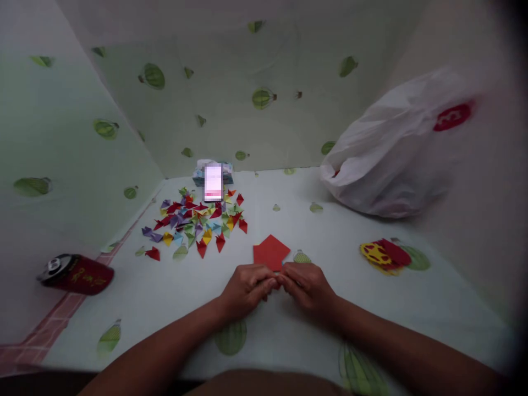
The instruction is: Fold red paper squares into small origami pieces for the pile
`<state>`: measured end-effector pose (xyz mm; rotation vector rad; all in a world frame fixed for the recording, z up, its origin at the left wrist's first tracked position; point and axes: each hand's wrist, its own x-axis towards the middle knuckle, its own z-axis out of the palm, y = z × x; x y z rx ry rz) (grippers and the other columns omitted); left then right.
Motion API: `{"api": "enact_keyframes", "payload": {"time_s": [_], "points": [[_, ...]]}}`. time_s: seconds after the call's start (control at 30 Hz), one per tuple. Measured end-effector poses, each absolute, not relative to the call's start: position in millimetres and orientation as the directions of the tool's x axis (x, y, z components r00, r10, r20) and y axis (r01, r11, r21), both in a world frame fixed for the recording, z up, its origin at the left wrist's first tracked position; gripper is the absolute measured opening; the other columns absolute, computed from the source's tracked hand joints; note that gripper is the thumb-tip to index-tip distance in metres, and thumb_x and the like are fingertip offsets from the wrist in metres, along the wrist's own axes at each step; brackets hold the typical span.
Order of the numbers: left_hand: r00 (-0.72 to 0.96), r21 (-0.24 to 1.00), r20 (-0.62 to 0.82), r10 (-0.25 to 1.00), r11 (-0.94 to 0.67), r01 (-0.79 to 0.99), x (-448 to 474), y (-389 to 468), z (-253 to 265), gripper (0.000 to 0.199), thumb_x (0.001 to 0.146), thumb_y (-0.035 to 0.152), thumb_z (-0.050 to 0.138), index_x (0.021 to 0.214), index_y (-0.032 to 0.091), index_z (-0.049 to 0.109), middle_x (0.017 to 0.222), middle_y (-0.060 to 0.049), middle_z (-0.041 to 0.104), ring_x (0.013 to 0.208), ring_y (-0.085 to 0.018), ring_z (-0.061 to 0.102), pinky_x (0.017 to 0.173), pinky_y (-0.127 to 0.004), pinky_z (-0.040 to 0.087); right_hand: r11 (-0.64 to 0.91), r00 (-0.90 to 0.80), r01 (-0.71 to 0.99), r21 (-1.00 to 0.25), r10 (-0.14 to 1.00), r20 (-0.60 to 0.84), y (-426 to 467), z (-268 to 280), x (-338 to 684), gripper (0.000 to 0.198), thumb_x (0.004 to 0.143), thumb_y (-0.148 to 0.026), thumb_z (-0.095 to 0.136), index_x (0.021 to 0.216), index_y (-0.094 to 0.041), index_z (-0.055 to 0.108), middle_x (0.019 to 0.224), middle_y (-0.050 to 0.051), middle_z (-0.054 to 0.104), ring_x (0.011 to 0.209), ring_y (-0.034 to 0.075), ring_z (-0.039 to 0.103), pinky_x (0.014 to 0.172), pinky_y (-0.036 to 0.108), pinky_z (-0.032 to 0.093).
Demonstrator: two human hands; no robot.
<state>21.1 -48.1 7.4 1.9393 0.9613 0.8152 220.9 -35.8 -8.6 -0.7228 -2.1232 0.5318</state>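
Close together at the middle of the table, my left hand [249, 289] and my right hand [307, 289] meet at the fingertips. Both are closed in a pinch, thumbs against curled fingers. Whatever lies between the fingertips is too small and hidden to name. Just beyond the knuckles lies red paper [271, 252] with a pointed outline, its near edge partly covered by the hands. Farther back on the left spreads a pile of small folded paper cranes [193, 220] in red, yellow, green, blue and purple.
A phone [213, 181] with a lit screen leans on a tissue box [200, 176] behind the cranes. At left is a red drink can [82, 275]. On the right are a white plastic bag [383, 159] and red and yellow paper cutouts [385, 256]. Patterned walls enclose the table.
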Motion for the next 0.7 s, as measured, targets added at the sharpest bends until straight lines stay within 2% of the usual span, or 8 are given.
{"api": "enact_keyframes", "payload": {"time_s": [0.1,0.23,0.37,0.43,0.57,0.7], "points": [[0.476,0.852,0.209,0.854,-0.398,0.340,22,-50,12,0.032,0.098,0.031,0.053,0.071,0.018,0.065,0.061,0.000,0.061,0.061,-0.014,0.057,0.065,-0.025,0.042,0.753,-0.505,0.338,-0.564,0.651,0.567,-36,-5,221,0.040,0.104,-0.028,0.042,0.066,-0.021,0.051,0.058,0.000,0.056,0.052,0.012,0.049,0.055,0.026,0.036],[0.460,0.864,0.172,0.871,-0.358,0.354,24,-48,18,0.028,0.098,0.029,0.054,0.081,0.018,0.073,0.064,0.000,0.063,0.062,-0.014,0.057,0.067,-0.025,0.043,0.624,-0.469,0.309,-0.718,0.756,0.456,-33,1,221,0.033,0.102,-0.028,0.048,0.071,-0.020,0.056,0.061,0.001,0.063,0.055,0.013,0.059,0.058,0.024,0.044],[0.427,0.816,0.178,0.887,-0.375,0.439,28,-43,28,0.021,0.093,0.025,0.063,0.078,0.021,0.076,0.077,-0.003,0.066,0.079,-0.018,0.061,0.076,-0.028,0.045,0.590,-0.480,0.363,-0.721,0.782,0.398,-30,13,221,0.038,0.102,-0.035,0.050,0.068,-0.020,0.056,0.057,0.000,0.062,0.052,0.012,0.056,0.057,0.025,0.043],[0.421,0.820,0.145,0.895,-0.347,0.454,30,-41,32,0.017,0.089,0.021,0.065,0.077,0.021,0.077,0.077,-0.002,0.067,0.081,-0.019,0.062,0.077,-0.029,0.045,0.564,-0.487,0.366,-0.740,0.794,0.364,-29,19,222,0.039,0.102,-0.039,0.052,0.068,-0.020,0.056,0.055,-0.001,0.061,0.049,0.012,0.054,0.055,0.024,0.041],[0.359,0.896,0.021,0.933,-0.177,0.407,35,-38,37,0.017,0.085,0.021,0.068,0.069,0.019,0.069,0.071,0.000,0.065,0.071,-0.016,0.059,0.069,-0.028,0.044,0.460,-0.478,0.332,-0.823,0.834,0.274,-27,25,225,0.037,0.100,-0.041,0.054,0.069,-0.020,0.056,0.055,-0.001,0.062,0.050,0.012,0.057,0.053,0.023,0.043],[0.348,0.933,-0.195,0.917,0.065,0.353,42,-37,39,0.022,0.085,0.024,0.067,0.065,0.017,0.062,0.063,0.001,0.060,0.061,-0.014,0.056,0.061,-0.027,0.042,0.320,-0.479,0.321,-0.891,0.867,0.139,-27,24,228,0.035,0.099,-0.039,0.052,0.070,-0.020,0.054,0.055,-0.001,0.062,0.050,0.012,0.057,0.053,0.024,0.043]]}}
